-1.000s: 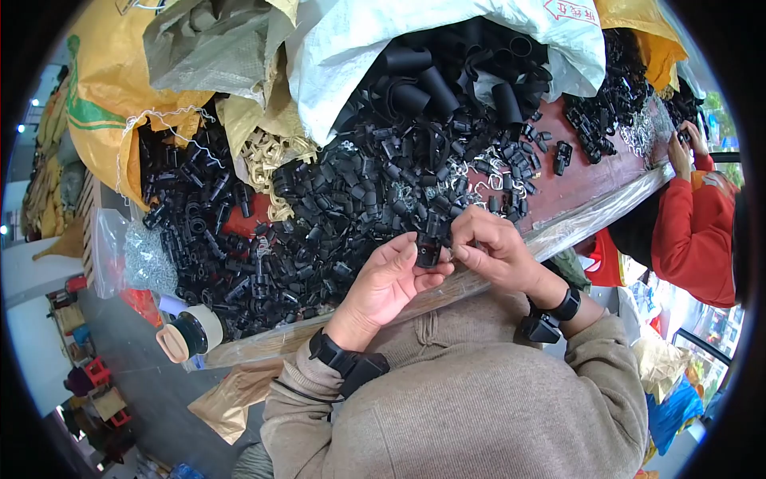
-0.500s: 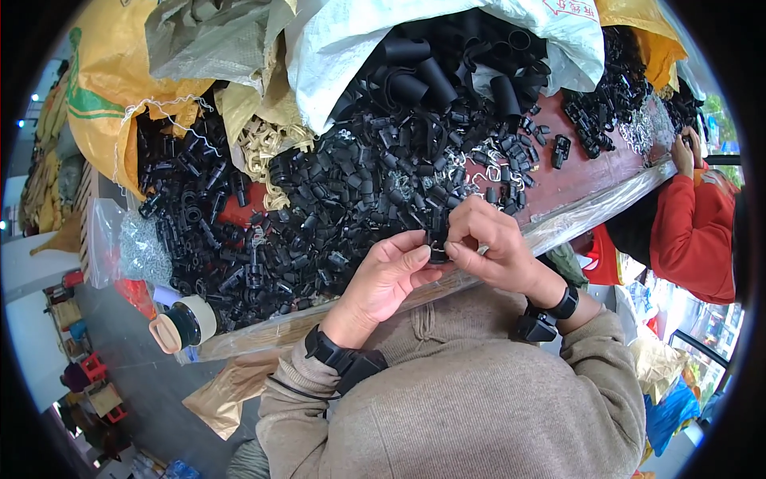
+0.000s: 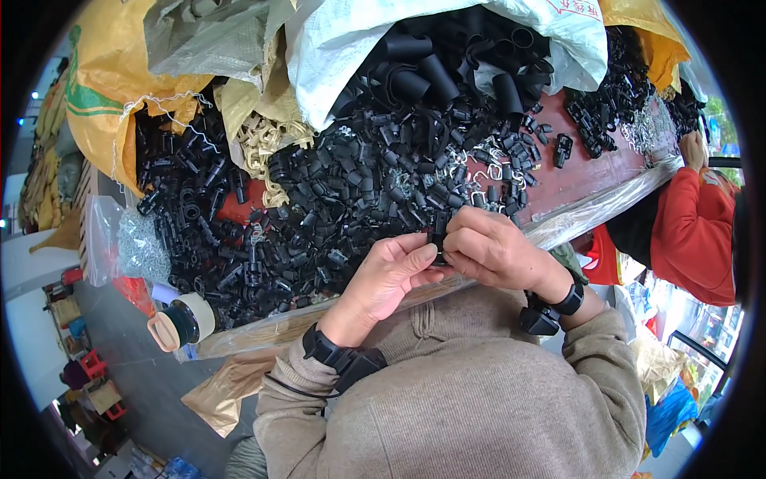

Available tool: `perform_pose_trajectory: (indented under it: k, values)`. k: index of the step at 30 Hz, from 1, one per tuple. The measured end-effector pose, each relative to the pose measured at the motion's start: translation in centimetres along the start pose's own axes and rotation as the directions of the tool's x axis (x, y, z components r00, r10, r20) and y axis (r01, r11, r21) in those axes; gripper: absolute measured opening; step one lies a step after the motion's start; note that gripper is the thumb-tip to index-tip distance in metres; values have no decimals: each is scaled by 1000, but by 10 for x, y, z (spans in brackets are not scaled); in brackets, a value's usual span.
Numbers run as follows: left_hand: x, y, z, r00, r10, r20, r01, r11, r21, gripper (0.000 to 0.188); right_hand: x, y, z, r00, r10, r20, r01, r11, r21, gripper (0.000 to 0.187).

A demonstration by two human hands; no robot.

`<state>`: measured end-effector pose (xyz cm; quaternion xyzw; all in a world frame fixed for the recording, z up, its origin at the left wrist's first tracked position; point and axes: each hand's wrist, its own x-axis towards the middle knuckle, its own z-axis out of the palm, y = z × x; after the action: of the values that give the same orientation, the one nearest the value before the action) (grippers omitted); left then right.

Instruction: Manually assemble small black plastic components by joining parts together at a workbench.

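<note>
Over the table's front edge, my two hands meet around a small black plastic part (image 3: 436, 239). My left hand (image 3: 391, 275) pinches it between thumb and fingers, palm turned partly up. From the other side, the curled fingers of my right hand (image 3: 491, 249) press against the same part and hide much of it. Just beyond my hands spreads a heap of small black plastic pieces (image 3: 351, 180). Bent silvery metal hooks (image 3: 495, 169) lie at the heap's right side, and beige plastic pieces (image 3: 267, 152) lie at its far left.
A white sack (image 3: 335, 56) spills black tubes (image 3: 435, 77) at the back. Yellow sacks (image 3: 104, 96) stand at the left. A lidded jar (image 3: 185, 322) and a clear bag of tiny metal parts (image 3: 142, 243) sit by the left corner. Someone in a red sleeve (image 3: 678, 211) works at the right.
My right hand has lowered slightly, and its fingers have curled closer around the black part. My left hand stays nearly in place. The person at the right has shifted their hands a little.
</note>
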<state>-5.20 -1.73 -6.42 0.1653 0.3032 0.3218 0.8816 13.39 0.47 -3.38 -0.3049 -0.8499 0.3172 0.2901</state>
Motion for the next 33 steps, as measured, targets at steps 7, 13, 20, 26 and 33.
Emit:
perform_pose_trajectory:
  k: [7,13,20,26,33]
  values:
    - [-12,13,5,999,-10,-34,14,994,110,25,5,-4,6,999,16,-44,-9,989,146,16]
    - [-43,55,-41,588,780,-213,-184,386,904,31,4,-7,1,982,181,-57,-173,976,135,14]
    - [-42,95,-64,625,778,70,45,-125,991,32,10,-2,13,985,175,-11,-173,978,119,13]
    - [-42,95,-67,632,775,-10,-102,96,990,30,2,1,11,975,219,-29,-215,971,105,12]
    - [-42,77,-33,815,564,-131,-563,825,53,30,9,5,12,980,196,-37,-188,970,157,12]
